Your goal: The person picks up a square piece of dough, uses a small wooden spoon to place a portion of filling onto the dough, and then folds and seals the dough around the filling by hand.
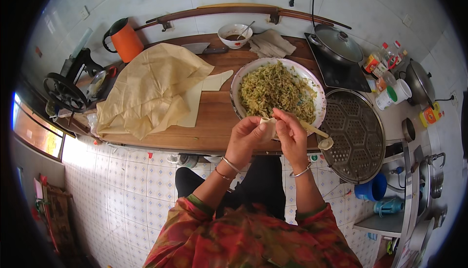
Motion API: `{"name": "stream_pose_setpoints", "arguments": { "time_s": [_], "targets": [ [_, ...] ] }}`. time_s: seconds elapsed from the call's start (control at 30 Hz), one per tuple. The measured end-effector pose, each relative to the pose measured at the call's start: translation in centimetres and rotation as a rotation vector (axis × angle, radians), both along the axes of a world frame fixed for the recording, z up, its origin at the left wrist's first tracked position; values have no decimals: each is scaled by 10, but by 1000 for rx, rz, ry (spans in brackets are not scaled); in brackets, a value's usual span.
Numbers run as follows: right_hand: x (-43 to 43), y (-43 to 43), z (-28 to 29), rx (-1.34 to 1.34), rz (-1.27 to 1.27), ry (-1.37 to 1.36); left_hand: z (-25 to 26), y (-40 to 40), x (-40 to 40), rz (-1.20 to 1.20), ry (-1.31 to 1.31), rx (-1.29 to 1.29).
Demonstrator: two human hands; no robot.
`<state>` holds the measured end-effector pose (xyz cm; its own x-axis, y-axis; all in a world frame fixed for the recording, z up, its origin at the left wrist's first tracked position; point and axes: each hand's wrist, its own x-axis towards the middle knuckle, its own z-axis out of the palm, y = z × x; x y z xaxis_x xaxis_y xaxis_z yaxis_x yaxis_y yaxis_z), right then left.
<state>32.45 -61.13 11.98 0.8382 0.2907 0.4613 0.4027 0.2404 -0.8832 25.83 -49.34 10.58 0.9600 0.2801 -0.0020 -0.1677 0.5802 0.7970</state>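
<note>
Over the near rim of a white enamel basin (321, 96), my left hand (245, 132) pinches a pale dough dumpling (270, 129) between thumb and fingers. My right hand (291, 132) has its thumb and fingertips at the dumpling's right edge; part of their contact is hidden. Chopped green filling (272, 88) is heaped in the basin. A light-coloured utensil handle (315, 129) sticks out over the basin's rim. Just past its end, one folded dumpling (325, 143) lies on the near-left edge of a round perforated metal steamer tray (351, 129).
A tan cloth (150, 88) partly covers flat dough sheets (191, 110) on the wooden worktop (208, 121). Behind are a cleaver (204, 48), a bowl of dark sauce (235, 37) and an orange kettle (126, 41). A lidded pan (338, 45) sits on the cooktop (343, 76).
</note>
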Motion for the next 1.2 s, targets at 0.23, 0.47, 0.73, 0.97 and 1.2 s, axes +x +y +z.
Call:
{"name": "stream_pose_setpoints", "arguments": {
  "time_s": [0.23, 0.47, 0.73, 0.97, 1.2],
  "targets": [
    [11, -13, 11, -277, 145, -89, -1, 4, 1, -55, -51, 107],
    [8, -9, -8, -250, -41, -169, 3, -2, -1, -104, -35, 81],
    [16, -9, 9, -216, 87, -71, 0, 10, 1, -159, 54, 62],
    [19, -10, 2, -326, 44, -211, 3, 10, 1, -214, 52, 167],
    [12, -5, 9, -6, 162, 186, 4, 15, 2, -203, 72, 109]
  ]
}}
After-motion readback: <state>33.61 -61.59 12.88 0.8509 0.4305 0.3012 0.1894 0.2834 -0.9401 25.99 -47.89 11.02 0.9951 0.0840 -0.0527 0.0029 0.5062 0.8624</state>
